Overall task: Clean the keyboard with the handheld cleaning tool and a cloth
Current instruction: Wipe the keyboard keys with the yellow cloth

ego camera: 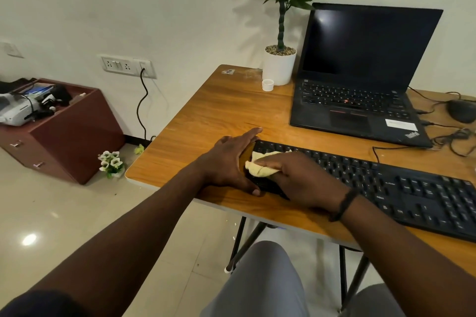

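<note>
A black keyboard (401,188) lies slanted across the front of the wooden table (219,110). My left hand (229,162) clasps the keyboard's left end, fingers along its far edge and thumb at its near edge. My right hand (304,180) presses a crumpled pale yellow cloth (260,166) onto the keys at the left end. No handheld cleaning tool shows anywhere in view.
An open black laptop (360,80) stands behind the keyboard, with a potted plant (280,59) and a small white cap (268,85) to its left. A mouse (461,110) and cables lie at the right. A maroon cabinet (64,131) stands on the floor at the left.
</note>
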